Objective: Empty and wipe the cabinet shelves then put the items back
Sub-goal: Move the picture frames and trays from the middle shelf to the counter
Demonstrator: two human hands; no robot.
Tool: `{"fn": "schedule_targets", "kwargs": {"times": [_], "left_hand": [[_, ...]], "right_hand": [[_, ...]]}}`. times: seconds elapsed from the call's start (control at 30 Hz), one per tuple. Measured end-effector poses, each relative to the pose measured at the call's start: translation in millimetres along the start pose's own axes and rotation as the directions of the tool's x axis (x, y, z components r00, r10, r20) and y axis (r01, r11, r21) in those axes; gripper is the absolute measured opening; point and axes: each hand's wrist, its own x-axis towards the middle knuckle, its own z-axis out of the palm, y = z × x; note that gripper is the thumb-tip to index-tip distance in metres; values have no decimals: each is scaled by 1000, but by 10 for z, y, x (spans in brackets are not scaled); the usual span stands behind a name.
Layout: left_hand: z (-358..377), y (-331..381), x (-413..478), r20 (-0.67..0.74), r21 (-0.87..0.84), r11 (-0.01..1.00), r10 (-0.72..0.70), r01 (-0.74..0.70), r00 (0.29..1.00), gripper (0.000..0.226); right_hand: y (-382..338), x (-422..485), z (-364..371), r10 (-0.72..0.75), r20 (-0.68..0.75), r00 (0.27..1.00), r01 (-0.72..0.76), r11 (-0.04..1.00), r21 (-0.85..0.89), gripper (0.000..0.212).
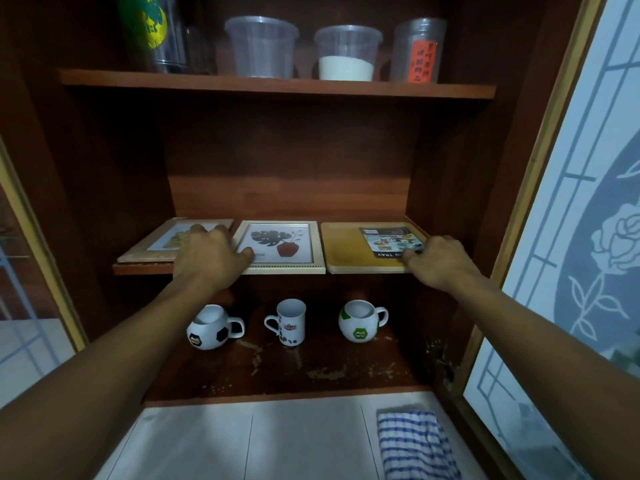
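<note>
Resting left hand point(207, 258) on leaf-print frame point(287, 244); right hand point(440, 261) grips tray point(346, 251); mugs point(290, 322) below.

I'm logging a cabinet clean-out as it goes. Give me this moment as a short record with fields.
top shelf: glass, empty tub, tub of white powder, labelled jar
middle shelf: wooden frame, white frame, tray, all lying flat
bottom shelf: football mug, tall mug, green-and-white mug, upright
left hand: rests across wooden frame and white frame
right hand: on tray's front right corner, grip unclear
cloth: striped, on counter below shelves
</note>
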Motion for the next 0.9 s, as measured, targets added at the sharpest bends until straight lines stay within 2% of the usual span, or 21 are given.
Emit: {"fn": "schedule_targets", "kwargs": {"times": [0.1, 0.27, 0.33, 0.43, 0.53, 0.6, 0.67, 0.77, 0.9], "left_hand": [[-8, -16, -17, 10, -10, 1000, -15, 15, 1000, 55], [-37, -14, -25, 50, 133, 991, -8, 1, 999, 60], [-44, -19, -6, 94, 193, 981, -7, -12, 996, 63], [-55, -23, 16, 201, 173, 985, -34, -1, 979, 70], [-56, -27, 7, 245, 26, 997, -76, 72, 967, 60], [-56, -24, -22, 306, -163, 972, -114, 170, 945, 49], [-51, -7, -63, 371, -329, 903, -147, 277, 917, 43], [-33, 4, -111, 413, -507, 781, -150, 364, 898, 45], [48, -25, -94, 489, -683, 561, -124, 468, 863, 50]], "right_hand": [[-20, 22, -76, 47, 59, 997, -43, 997, -64, 65], [-24, 25, -111, 101, 101, 990, -95, 993, -70, 71], [31, 50, -84, 130, 125, 984, -134, 991, 24, 74], [125, 65, -57, 185, 219, 958, -247, 920, 304, 67], [169, 74, 6, 172, 246, 954, -278, 812, 513, 57], [152, 73, 39, 165, 251, 954, -287, 747, 599, 47], [128, 69, 51, 172, 262, 950, -306, 690, 656, 36], [104, 80, 75, 184, 262, 947, -318, 637, 702, 25], [101, 79, 107, 197, 230, 953, -303, 603, 738, 14]]}}
